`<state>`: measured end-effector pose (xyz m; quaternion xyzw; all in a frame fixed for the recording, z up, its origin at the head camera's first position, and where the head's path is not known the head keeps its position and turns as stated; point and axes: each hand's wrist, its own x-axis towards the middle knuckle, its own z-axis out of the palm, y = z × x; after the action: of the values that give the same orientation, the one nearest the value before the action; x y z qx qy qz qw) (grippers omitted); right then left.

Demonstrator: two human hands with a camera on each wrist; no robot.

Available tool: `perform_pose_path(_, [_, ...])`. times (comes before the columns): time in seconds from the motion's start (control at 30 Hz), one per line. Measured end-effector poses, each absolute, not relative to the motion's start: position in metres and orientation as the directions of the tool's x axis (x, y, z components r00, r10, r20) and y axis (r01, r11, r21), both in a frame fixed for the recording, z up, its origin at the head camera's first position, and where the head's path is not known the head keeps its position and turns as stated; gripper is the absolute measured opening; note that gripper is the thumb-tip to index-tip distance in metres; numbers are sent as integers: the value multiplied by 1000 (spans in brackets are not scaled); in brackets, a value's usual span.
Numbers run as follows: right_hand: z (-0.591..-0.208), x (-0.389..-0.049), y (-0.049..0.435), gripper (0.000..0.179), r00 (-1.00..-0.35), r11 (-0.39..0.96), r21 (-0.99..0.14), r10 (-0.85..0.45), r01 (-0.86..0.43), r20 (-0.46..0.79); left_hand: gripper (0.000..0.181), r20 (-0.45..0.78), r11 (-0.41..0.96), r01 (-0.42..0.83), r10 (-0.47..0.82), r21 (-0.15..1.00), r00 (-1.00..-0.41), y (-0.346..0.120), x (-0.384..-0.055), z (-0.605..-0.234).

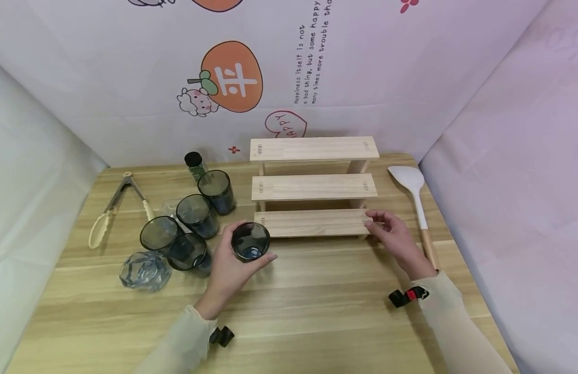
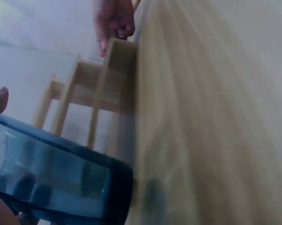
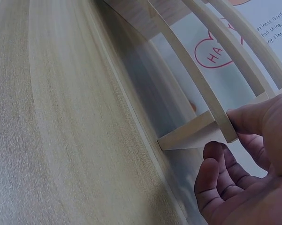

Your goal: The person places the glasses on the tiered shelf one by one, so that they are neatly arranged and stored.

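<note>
In the head view my left hand (image 1: 230, 272) grips a dark tinted drinking glass (image 1: 250, 243), fingers around its side, its mouth facing up toward the camera. The same glass (image 2: 56, 176) fills the lower left of the left wrist view, its base end above the tabletop. A three-tier wooden display shelf (image 1: 314, 223) stands at the back. At the right end of its lowest board is my right hand (image 1: 398, 241). In the right wrist view its thumb lies on the board end (image 3: 227, 131) and the other fingers curl below.
Several more dark glasses (image 1: 197, 215) cluster left of the left hand, beside a clear faceted glass (image 1: 145, 271). Behind them are a black-capped jar (image 1: 195, 165) and tongs (image 1: 112, 205). A white spatula (image 1: 412, 184) lies right of the shelf. Fabric-covered walls border the table.
</note>
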<state>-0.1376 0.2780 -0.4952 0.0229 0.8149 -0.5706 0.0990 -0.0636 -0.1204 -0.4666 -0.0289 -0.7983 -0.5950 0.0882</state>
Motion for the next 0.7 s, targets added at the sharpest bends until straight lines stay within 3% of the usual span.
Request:
perform_pose_path(0.33, [-491, -138, 279, 52, -982, 343, -928, -63, 148, -180, 86, 194, 279, 225, 136, 934, -972, -88, -103, -409])
perform_pose_path(0.7, [-496, -139, 277, 51, -987, 336, -933, -53, 128, -155, 87, 212, 183, 255, 227, 949, -951, -11, -174, -346])
